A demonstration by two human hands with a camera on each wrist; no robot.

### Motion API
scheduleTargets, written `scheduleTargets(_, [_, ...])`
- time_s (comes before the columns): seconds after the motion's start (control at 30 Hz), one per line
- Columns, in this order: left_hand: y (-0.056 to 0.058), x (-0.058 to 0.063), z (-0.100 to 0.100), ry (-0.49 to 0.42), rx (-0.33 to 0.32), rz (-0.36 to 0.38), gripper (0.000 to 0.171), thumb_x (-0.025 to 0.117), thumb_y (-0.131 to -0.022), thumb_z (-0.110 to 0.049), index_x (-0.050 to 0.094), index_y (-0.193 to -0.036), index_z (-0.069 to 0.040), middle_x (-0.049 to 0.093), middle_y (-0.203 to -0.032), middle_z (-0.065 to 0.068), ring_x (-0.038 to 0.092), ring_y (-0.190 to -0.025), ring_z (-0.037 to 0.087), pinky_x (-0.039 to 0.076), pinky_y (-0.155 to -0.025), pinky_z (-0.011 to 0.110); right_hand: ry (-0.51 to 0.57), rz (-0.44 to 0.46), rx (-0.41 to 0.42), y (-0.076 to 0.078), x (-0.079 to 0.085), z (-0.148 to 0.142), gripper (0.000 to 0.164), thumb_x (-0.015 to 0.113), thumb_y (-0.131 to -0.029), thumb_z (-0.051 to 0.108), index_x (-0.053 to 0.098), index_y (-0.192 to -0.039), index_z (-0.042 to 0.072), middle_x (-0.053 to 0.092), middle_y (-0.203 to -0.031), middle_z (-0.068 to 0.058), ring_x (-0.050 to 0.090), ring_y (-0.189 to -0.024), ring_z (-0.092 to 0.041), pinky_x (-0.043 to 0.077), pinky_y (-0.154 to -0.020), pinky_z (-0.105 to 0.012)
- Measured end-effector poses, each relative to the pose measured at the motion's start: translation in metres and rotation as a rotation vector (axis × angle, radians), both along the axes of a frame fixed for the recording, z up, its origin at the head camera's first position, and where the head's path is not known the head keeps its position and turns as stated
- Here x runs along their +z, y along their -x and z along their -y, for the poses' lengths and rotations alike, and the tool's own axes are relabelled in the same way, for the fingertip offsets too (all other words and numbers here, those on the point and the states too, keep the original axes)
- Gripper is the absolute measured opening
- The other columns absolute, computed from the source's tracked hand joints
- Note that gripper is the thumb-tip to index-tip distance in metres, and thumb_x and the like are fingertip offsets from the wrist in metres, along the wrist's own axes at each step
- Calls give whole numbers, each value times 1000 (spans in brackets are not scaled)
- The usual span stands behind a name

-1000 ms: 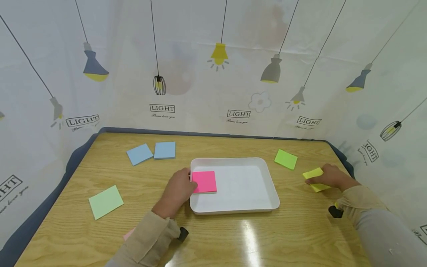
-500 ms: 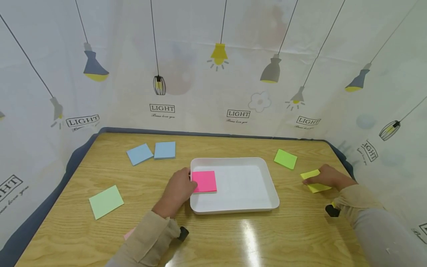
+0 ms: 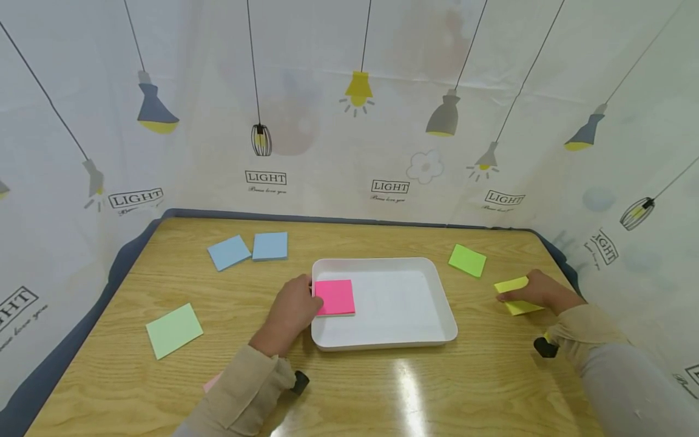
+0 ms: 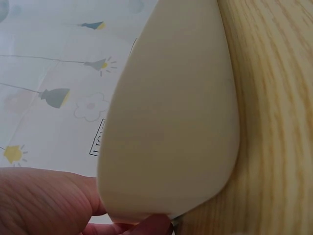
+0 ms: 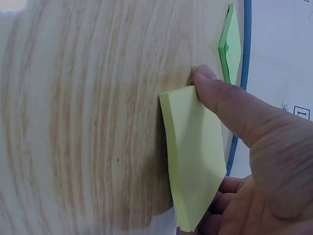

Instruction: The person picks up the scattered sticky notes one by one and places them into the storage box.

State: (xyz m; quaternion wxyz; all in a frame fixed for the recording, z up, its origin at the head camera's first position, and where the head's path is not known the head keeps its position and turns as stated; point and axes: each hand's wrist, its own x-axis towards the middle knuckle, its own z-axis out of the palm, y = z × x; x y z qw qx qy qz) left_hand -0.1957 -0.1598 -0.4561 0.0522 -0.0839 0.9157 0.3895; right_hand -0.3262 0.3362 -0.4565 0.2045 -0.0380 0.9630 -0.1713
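My left hand (image 3: 290,308) grips the left wall of a white tray (image 3: 406,335), thumb over the rim and fingers outside. In the left wrist view, the tray's outer wall (image 4: 171,107) stands just over the wood. A bright pink sticky note pad (image 3: 335,297) lies inside the tray at its left end, near the thumb. Over at the right side of the table, my right hand (image 3: 540,289) holds a yellow sticky note pad (image 3: 521,306). The right wrist view has this yellow pad (image 5: 193,152) between the thumb (image 5: 215,88) and the fingers on the opposite edge.
Two blue note pads (image 3: 270,246) lie at the back left. A pale green pad (image 3: 174,331) is at the left, and a bright green pad (image 3: 468,261) behind the right hand. My left sleeve mostly covers a pale pink pad (image 3: 210,383). A printed cloth (image 3: 327,152) surrounds the table.
My right hand, with the yellow pad, has shifted slightly left since a second ago and is nearly still now. The left hand and the tray have not moved.
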Motion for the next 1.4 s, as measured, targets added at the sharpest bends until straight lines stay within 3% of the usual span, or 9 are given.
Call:
scheduleTargets(0.13, [1, -1, 0, 4, -2, 0, 33, 56, -84, -12, 56, -114, 1, 64, -100, 11, 55, -75, 16, 50, -63, 30, -24, -24, 8, 0, -1, -7, 75, 68, -74, 56, 50, -99, -12, 54, -84, -16, 48, -74, -25, 42, -65, -35])
scheduleTargets(0.27, [1, -1, 0, 6, -3, 0, 33, 56, -84, -12, 56, -115, 1, 64, -100, 11, 55, -76, 16, 51, -64, 31, -45, -57, -7, 3, 0, -16, 85, 63, -80, 53, 42, -113, -22, 51, -106, -36, 50, -90, -39, 46, -76, -48])
scheduleTargets(0.37, [1, 0, 0, 6, -4, 1, 34, 56, -84, -12, 56, -115, 1, 64, -100, 12, 55, -76, 17, 51, -65, 31, -56, -63, -60, 4, 2, -20, 84, 58, -86, 48, 34, -125, -22, 38, -124, -41, 45, -103, -45, 44, -84, -54])
scheduleTargets(0.67, [0, 2, -1, 29, -3, 4, 36, 56, -84, -13, 55, -116, 1, 64, -104, 13, 56, -80, 18, 52, -69, 34, 139, -18, -176, 2, 7, -25, 71, 48, -93, 43, 33, -130, -15, 39, -124, -35, 52, -89, -29, 49, -65, -34])
scheduleTargets(0.8, [0, 2, -1, 28, -4, 2, 36, 56, -83, -13, 55, -116, 1, 64, -105, 13, 56, -80, 18, 52, -69, 34, 239, 7, -200, -1, 13, -20, 67, 48, -93, 44, 36, -129, -12, 45, -119, -27, 53, -88, -24, 51, -68, -33])
scheduleTargets(1.0, [1, 0, -1, 29, -4, 3, 34, 56, -84, -13, 56, -115, 0, 64, -102, 12, 56, -78, 17, 52, -67, 33, 315, 43, -183, -5, 24, -5, 69, 50, -91, 48, 40, -130, -7, 49, -118, -21, 55, -95, -24, 54, -76, -37])
scheduleTargets(1.4, [1, 1, -2, 40, 2, 16, 35, 57, -84, -14, 55, -116, 0, 64, -106, 12, 56, -81, 18, 53, -70, 35, 424, 20, -110, -15, 47, 43, 58, 51, -91, 48, 49, -121, -1, 56, -111, -17, 60, -94, -23, 55, -77, -39])
